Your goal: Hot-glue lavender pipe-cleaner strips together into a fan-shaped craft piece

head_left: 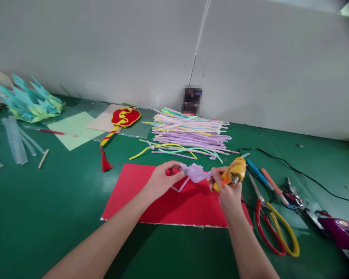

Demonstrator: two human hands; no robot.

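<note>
Pinching bent lilac piece in left hand, touching its other end with right hand while gripping yellow glue gun. Held between hands, above red board. Apparently mid-joining; likely calls for steady pinch, then turning nozzle to joint.

Lilac strips over red board looking matt; board looking smooth; scissors right of board showing metal blades, glossy handles.

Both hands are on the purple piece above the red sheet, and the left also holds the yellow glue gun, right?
No, in the head view the right hand holds the yellow glue gun, not the left hand. Both touch the purple piece above the red sheet.
</note>
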